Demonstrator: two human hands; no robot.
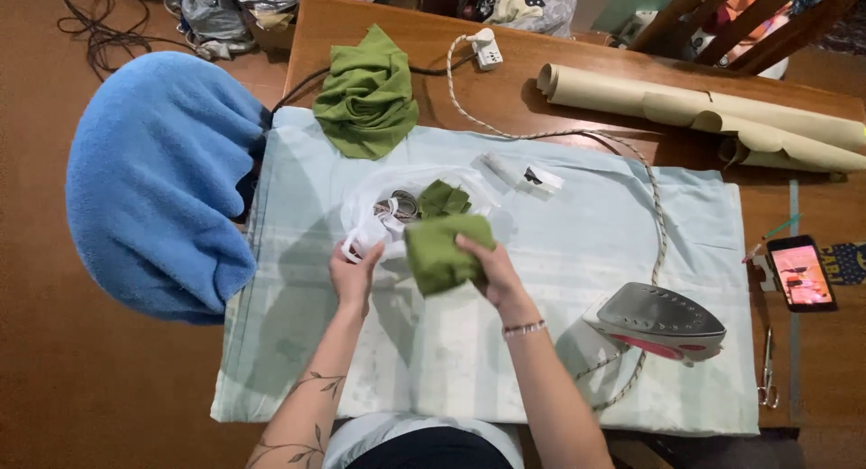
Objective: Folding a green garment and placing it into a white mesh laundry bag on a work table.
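My right hand (492,272) grips a folded green cloth piece (437,252) over the pale blue sheet (559,343) that covers the table. My left hand (354,272) pinches the handle of a thin white plastic bag (379,207), which lies open just beyond both hands. Inside the bag I see another green cloth piece (444,198) and some small dark and white items. The folded cloth sits at the bag's mouth, touching its edge.
A grey and red iron (663,320) rests at the right on the sheet, its braided cord (649,180) running to a white plug (487,50). Crumpled green fabric (368,95) lies far left. Paper rolls (704,113), phone (801,272), scissors (767,370) and a blue-covered chair (158,180) surround.
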